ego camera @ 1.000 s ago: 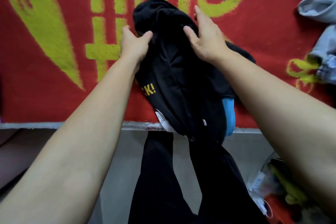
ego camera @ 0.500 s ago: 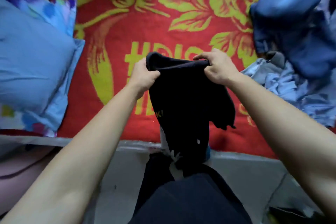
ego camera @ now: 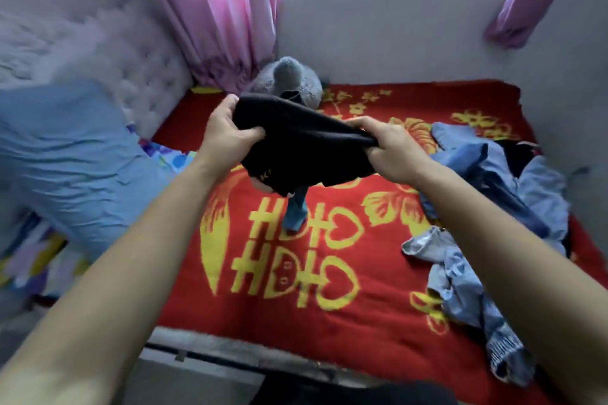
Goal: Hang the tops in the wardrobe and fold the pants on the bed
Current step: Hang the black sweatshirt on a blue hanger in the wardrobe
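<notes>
A black garment (ego camera: 306, 145) of soft, matte cloth is held bunched in the air above the bed (ego camera: 230, 347), its top edge stretched into a taut ridge between two hands. The left hand (ego camera: 227, 138) is clenched on the left end, thumb over the cloth and fingers tucked beneath. The right hand (ego camera: 391, 154) is closed tight on the right end, where the cloth is gathered into a narrow twist. Small yellow lettering is seen on the drooping lower fold, too blurred to be read. A narrow teal-blue strip (ego camera: 296, 215) hangs under the garment; what it is cannot be told. Beneath, a fuzzy red blanket with yellow woven flowers and hearts (ego camera: 362, 339) is spread over the bed. To the right, a crumpled heap of blue denim clothes (ego camera: 493, 240) is piled on it. To the left lies a plump pale-blue pillow (ego camera: 65, 168), against a tufted lilac headboard (ego camera: 148, 76). A rounded grey plush toy (ego camera: 289, 79) sits in the far corner, beside a pleated pink curtain (ego camera: 223, 10).
</notes>
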